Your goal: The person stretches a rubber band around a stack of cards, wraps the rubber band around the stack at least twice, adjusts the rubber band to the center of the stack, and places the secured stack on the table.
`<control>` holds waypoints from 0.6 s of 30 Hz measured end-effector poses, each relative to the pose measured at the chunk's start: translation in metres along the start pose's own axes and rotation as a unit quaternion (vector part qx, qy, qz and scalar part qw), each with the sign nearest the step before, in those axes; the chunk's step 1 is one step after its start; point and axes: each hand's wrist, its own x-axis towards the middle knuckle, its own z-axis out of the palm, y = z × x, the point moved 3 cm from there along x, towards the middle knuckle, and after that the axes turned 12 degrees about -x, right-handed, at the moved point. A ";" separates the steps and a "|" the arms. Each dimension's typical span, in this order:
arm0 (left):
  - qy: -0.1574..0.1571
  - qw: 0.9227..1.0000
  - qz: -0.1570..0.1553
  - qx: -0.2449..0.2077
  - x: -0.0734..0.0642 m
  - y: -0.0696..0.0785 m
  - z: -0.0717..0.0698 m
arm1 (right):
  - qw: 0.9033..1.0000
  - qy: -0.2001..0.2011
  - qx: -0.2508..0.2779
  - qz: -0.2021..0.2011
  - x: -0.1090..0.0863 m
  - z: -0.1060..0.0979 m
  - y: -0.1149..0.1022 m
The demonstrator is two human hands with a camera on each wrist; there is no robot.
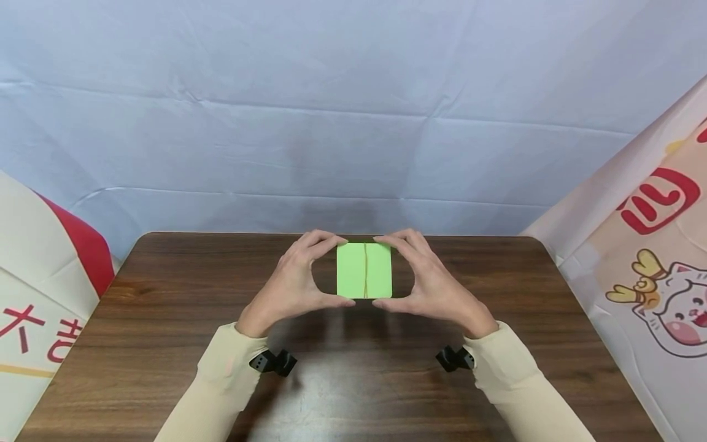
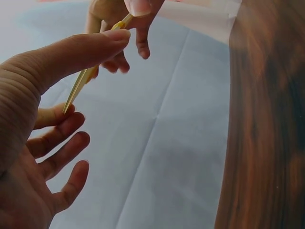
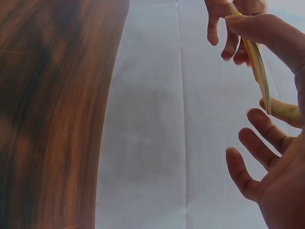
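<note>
A thin, square stack of bright green paper (image 1: 350,270) is held up above the table with its flat face toward the head camera. One yellowish rubber band (image 1: 366,270) runs across its middle from top to bottom edge. My left hand (image 1: 289,285) pinches the left part, thumb at the bottom edge and index finger at the top. On the other side, my right hand (image 1: 436,285) pinches it the same way. Both wrist views show the stack edge-on, as a narrow yellowish strip (image 2: 82,85), with the remaining fingers spread apart behind it.
A dark wooden table (image 1: 353,380) spreads below the hands. Pale cloth (image 1: 331,153) hangs behind its far edge. Printed cloths flank it, one with red characters (image 1: 22,325) at left, another with a cartoon animal (image 1: 679,307) at right. Small black devices (image 1: 455,359) sit on both wrists.
</note>
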 end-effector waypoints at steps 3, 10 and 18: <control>-0.004 1.000 -0.015 0.004 -0.003 -0.003 0.000 | 1.000 -0.006 0.004 0.006 -0.001 0.004 0.002; -0.033 0.998 -0.050 0.032 -0.011 -0.014 0.001 | 1.000 -0.018 0.020 0.010 -0.002 0.021 0.009; -0.058 0.994 -0.071 0.055 -0.017 -0.029 0.002 | 0.997 -0.034 0.061 0.018 -0.003 0.046 0.019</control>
